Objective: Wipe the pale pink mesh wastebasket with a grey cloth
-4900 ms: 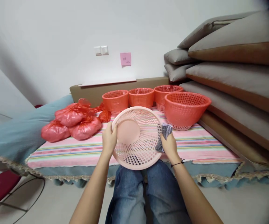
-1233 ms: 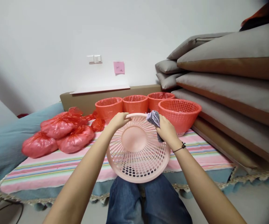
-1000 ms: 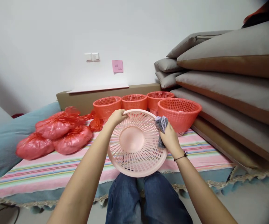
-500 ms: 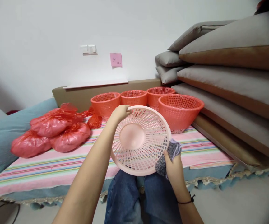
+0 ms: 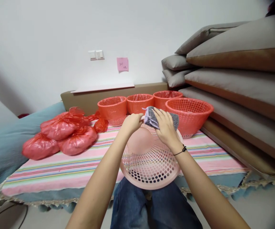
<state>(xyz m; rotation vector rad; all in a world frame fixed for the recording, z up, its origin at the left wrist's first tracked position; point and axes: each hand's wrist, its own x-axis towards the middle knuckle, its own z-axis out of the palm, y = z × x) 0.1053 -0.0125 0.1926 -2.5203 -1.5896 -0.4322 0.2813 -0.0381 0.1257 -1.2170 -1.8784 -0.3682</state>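
A pale pink plastic basket (image 5: 151,165) with a slotted wall is tilted above my knees, its round solid base toward the upper left. My left hand (image 5: 133,123) grips its rim at the upper left. Pressed under my right hand (image 5: 164,124) is a grey and lilac cloth (image 5: 174,120), which covers the far part of the rim. The fingers of that hand lie over the cloth, close to my left hand.
Behind stand several red baskets (image 5: 112,109) on a striped cloth (image 5: 80,175). Tied red plastic bags (image 5: 77,141) lie at the left. Grey and brown cushions (image 5: 237,82) are stacked at the right. A pink note (image 5: 122,64) is on the wall.
My right hand has carried the cloth from the basket's lower right rim up to its far rim, beside my left hand. The basket sits slightly lower and its tilt has changed.
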